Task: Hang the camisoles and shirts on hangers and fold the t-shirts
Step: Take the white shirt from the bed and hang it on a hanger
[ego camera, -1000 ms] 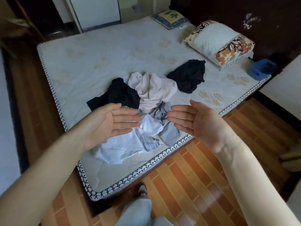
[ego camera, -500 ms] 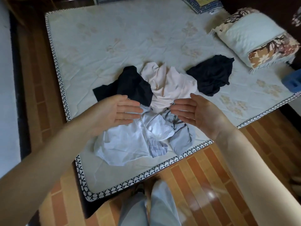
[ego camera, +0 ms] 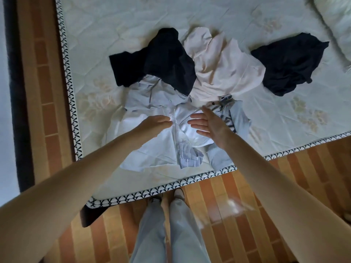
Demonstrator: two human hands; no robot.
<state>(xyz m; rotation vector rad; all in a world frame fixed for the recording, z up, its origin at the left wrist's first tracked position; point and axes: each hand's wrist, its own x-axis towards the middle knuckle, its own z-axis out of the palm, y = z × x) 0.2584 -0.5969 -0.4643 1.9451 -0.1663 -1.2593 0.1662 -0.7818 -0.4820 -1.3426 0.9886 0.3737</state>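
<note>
Left hand and right hand hover over white shirt.

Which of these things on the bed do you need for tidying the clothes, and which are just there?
For the job:
white shirt
left black garment
pale pink top
right black garment
blue-grey garment
left hand
right hand

Just there:
pillow
mattress

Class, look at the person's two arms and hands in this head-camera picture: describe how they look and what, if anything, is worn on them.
Both forearms are bare up to the frame's edge; no sleeve shows. The left hand and right hand wear no gloves, and no ring, watch or bracelet is visible. Lower down, the person's light grey-blue trousers show.
</note>
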